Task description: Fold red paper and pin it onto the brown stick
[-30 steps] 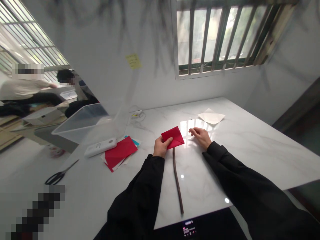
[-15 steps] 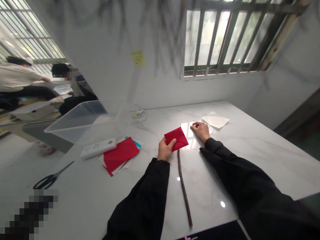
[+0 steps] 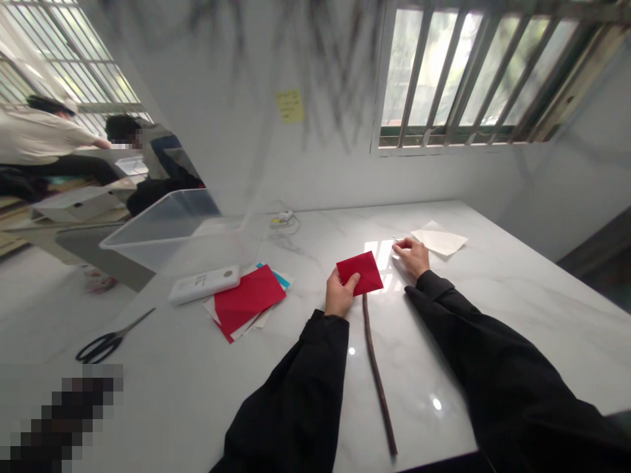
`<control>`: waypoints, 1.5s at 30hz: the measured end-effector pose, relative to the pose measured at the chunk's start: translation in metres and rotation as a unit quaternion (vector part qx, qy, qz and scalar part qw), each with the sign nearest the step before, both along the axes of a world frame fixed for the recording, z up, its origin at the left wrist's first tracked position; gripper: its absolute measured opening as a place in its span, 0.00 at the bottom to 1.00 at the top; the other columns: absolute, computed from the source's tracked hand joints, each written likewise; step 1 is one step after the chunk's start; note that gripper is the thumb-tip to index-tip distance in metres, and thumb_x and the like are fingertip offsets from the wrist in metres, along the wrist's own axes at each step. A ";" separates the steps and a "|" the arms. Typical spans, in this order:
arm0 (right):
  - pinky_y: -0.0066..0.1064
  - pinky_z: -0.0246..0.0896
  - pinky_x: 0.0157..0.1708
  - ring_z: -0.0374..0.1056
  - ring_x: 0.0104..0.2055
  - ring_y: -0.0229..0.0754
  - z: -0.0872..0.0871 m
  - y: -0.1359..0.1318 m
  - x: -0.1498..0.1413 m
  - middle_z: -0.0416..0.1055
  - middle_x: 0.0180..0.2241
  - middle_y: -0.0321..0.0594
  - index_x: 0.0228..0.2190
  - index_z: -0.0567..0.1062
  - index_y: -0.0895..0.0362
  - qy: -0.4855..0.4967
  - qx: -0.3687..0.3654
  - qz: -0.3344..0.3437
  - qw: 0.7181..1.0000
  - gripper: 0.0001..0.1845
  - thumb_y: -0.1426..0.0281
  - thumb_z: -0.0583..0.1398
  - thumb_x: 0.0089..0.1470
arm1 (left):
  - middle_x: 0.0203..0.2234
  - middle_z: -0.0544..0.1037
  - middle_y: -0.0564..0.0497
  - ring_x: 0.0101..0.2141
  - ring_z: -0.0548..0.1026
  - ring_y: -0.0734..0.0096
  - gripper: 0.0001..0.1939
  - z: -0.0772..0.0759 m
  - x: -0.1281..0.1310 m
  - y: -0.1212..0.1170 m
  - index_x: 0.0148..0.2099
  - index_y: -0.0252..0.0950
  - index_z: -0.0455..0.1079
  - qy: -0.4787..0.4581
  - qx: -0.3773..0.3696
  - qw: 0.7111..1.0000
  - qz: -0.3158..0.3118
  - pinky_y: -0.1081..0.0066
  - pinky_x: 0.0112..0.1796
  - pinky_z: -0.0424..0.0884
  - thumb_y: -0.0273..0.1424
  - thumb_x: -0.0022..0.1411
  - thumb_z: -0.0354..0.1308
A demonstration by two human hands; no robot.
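Pinched in my left hand [image 3: 339, 294] is a folded square of red paper [image 3: 363, 270], held just above the table with the thumb on its face. My right hand [image 3: 413, 256] is at the table top a little to the right, thumb and fingertips together. Something tiny shows near those fingertips, too small to name. A thin brown stick [image 3: 378, 378] lies lengthwise below the red paper, its far end by the paper's lower edge. Off-white paper [image 3: 441, 240] rests just beyond my right hand.
To the left lie red sheets [image 3: 251, 299] over white and blue ones, a white oblong device [image 3: 204, 284] and black-handled scissors [image 3: 111, 340]. Behind them stands a clear plastic bin [image 3: 142, 246]. A small white gadget with a cord [image 3: 284, 217] lies by the wall. Two people sit far left.
The whole view has shifted, so things appear farther right. Both hands keep nearly the same pose, the left still gripping the red paper and the right still pinching at the table.
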State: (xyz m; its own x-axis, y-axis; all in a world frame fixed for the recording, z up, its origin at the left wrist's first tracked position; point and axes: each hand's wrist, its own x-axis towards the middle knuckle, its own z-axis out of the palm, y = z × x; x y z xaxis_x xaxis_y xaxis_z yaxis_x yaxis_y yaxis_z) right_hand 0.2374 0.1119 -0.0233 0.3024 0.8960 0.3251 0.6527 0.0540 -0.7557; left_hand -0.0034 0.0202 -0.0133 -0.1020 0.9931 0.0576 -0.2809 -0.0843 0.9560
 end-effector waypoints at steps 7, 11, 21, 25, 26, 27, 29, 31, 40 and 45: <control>0.41 0.74 0.39 0.77 0.32 0.49 -0.003 -0.054 0.004 0.82 0.29 0.42 0.32 0.83 0.53 0.085 -0.005 0.114 0.990 0.17 0.52 0.69 0.51 | 0.39 0.84 0.44 0.39 0.82 0.59 0.20 0.001 0.000 -0.001 0.47 0.34 0.76 0.034 -0.006 0.999 0.011 0.60 0.45 0.79 0.35 0.53 0.74; 0.40 0.73 0.32 0.74 0.27 0.46 -0.001 -0.064 -0.002 0.79 0.26 0.42 0.31 0.83 0.54 0.180 -0.009 0.168 0.969 0.23 0.46 0.69 0.52 | 0.40 0.85 0.42 0.40 0.83 0.58 0.21 0.003 0.001 -0.004 0.47 0.33 0.77 0.032 -0.014 0.999 -0.001 0.59 0.45 0.80 0.35 0.53 0.74; 0.48 0.80 0.43 0.80 0.36 0.50 0.030 -0.096 -0.041 0.83 0.33 0.44 0.37 0.84 0.54 0.280 0.043 0.228 0.932 0.16 0.55 0.74 0.52 | 0.36 0.86 0.43 0.36 0.83 0.58 0.20 0.004 0.004 -0.005 0.43 0.31 0.81 0.040 -0.031 0.999 -0.004 0.59 0.43 0.80 0.37 0.50 0.76; 0.45 0.78 0.43 0.78 0.38 0.49 0.034 -0.104 -0.049 0.83 0.36 0.41 0.35 0.85 0.50 0.140 0.094 0.262 0.950 0.08 0.60 0.70 0.58 | 0.35 0.86 0.44 0.34 0.82 0.60 0.20 0.008 0.006 -0.007 0.42 0.31 0.82 0.030 -0.033 0.999 -0.016 0.62 0.40 0.79 0.36 0.49 0.76; 0.46 0.77 0.45 0.77 0.41 0.49 0.034 -0.104 -0.051 0.82 0.38 0.41 0.34 0.86 0.49 0.095 0.120 0.271 0.950 0.06 0.61 0.69 0.59 | 0.35 0.86 0.44 0.34 0.82 0.61 0.20 0.009 0.007 -0.007 0.42 0.32 0.83 0.027 -0.028 0.999 -0.017 0.63 0.40 0.78 0.36 0.48 0.76; 0.47 0.76 0.47 0.75 0.44 0.50 0.033 -0.103 -0.051 0.81 0.41 0.41 0.34 0.86 0.48 0.056 0.148 0.274 0.949 0.05 0.62 0.69 0.60 | 0.35 0.86 0.45 0.33 0.82 0.61 0.20 0.010 0.007 -0.008 0.43 0.32 0.83 0.026 -0.022 0.999 -0.017 0.63 0.39 0.78 0.36 0.48 0.76; 0.48 0.73 0.49 0.72 0.49 0.51 0.031 -0.102 -0.052 0.79 0.46 0.43 0.33 0.86 0.47 0.001 0.190 0.265 0.945 0.04 0.65 0.69 0.60 | 0.35 0.86 0.45 0.33 0.82 0.62 0.20 0.011 0.008 -0.009 0.43 0.32 0.83 0.023 -0.015 0.999 -0.019 0.65 0.39 0.77 0.36 0.48 0.76; 0.49 0.73 0.49 0.70 0.51 0.52 0.027 -0.100 -0.053 0.77 0.49 0.43 0.34 0.86 0.47 -0.019 0.205 0.250 0.946 0.03 0.67 0.69 0.60 | 0.34 0.86 0.45 0.32 0.81 0.64 0.20 0.012 0.008 -0.009 0.43 0.32 0.83 0.019 -0.014 0.999 -0.023 0.66 0.38 0.77 0.35 0.48 0.76; 0.51 0.70 0.56 0.69 0.54 0.54 0.014 -0.092 -0.050 0.74 0.54 0.43 0.35 0.86 0.47 0.003 0.183 0.253 0.950 0.03 0.67 0.69 0.60 | 0.32 0.85 0.47 0.30 0.79 0.65 0.18 0.011 0.007 -0.009 0.40 0.31 0.83 0.032 -0.008 0.999 -0.036 0.68 0.35 0.75 0.36 0.49 0.76; 0.50 0.70 0.56 0.70 0.55 0.54 0.011 -0.089 -0.048 0.74 0.53 0.44 0.35 0.87 0.47 0.011 0.167 0.245 0.955 0.03 0.65 0.70 0.59 | 0.34 0.86 0.45 0.33 0.81 0.63 0.22 0.013 0.008 -0.009 0.44 0.31 0.83 0.015 -0.020 0.998 -0.049 0.65 0.39 0.77 0.38 0.48 0.77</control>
State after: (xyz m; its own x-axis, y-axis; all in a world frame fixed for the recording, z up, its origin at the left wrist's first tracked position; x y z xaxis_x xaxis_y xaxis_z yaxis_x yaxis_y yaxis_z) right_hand 0.1895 0.0226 -0.0127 -0.1172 0.7795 0.6154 0.4711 0.5891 -0.6565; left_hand 0.0043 0.0116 -0.0001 -0.0027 0.9998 0.0187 -0.2578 -0.0188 0.9660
